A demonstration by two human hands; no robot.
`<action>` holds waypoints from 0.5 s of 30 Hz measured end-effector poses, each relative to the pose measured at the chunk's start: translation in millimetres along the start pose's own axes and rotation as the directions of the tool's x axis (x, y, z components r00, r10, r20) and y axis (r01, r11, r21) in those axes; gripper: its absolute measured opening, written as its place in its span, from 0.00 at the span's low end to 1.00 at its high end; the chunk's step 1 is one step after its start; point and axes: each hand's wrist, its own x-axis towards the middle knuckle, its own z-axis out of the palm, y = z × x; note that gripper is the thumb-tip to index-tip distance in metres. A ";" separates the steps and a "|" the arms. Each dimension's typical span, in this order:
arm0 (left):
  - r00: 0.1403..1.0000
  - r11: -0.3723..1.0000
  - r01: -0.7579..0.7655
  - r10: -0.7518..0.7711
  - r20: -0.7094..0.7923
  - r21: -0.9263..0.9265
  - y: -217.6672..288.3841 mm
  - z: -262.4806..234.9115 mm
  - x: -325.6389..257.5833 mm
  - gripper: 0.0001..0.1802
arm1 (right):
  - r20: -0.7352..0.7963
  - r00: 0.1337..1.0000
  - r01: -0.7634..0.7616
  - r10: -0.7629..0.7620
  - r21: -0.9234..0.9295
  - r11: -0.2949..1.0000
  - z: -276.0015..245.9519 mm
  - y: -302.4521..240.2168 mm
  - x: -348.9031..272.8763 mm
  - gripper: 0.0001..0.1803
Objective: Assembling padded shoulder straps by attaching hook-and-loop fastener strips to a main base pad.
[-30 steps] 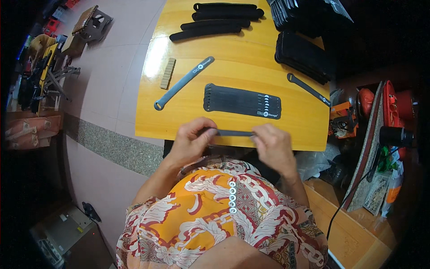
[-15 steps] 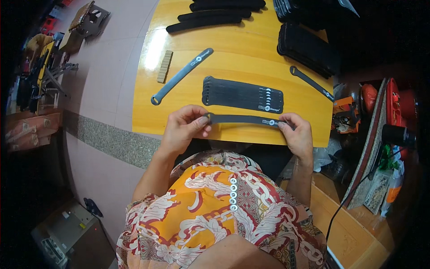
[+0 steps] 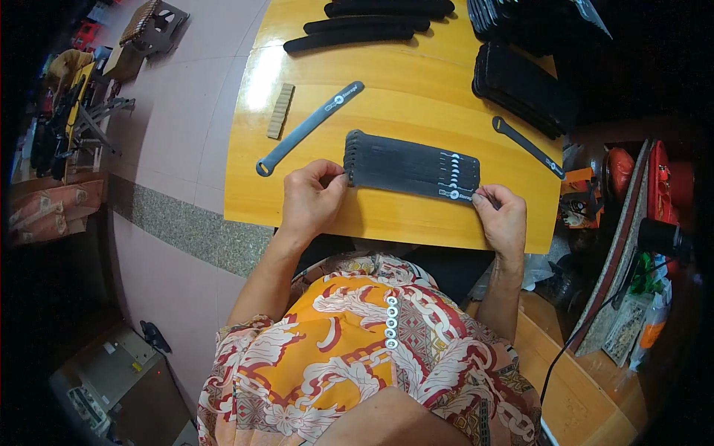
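Observation:
A fanned row of black straps [image 3: 409,165] lies on the yellow wooden table [image 3: 416,230] before me, slotted ends at the left and white printing at the right. My left hand [image 3: 316,197] is closed in a pinch at the left end of the nearest strap [image 3: 405,189]. At its printed right end, my right hand [image 3: 503,219] pinches too, with a bit of dark material between thumb and fingers. This strap lies against the front edge of the row. A single grey strap [image 3: 309,129] rests slantwise to the left, and another black strap [image 3: 528,147] lies near the right edge.
Beside the grey strap is a ribbed tan strip [image 3: 280,111]. Several long black bands [image 3: 364,33] lie at the far side. Stacks of black straps [image 3: 517,85] stand at the far right. A cluttered shelf [image 3: 632,320] with a cable is on my right.
Both hands moved slightly away from me and laid the held strap against the front of the fanned row. Before, it was stretched above the table's near edge, apart from the row.

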 end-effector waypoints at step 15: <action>0.996 0.990 -0.042 0.052 -0.074 0.134 4.8 5.1 1.6 0.04 | -0.034 0.999 -0.036 0.035 -0.022 0.999 3.3 0.7 3.5 0.07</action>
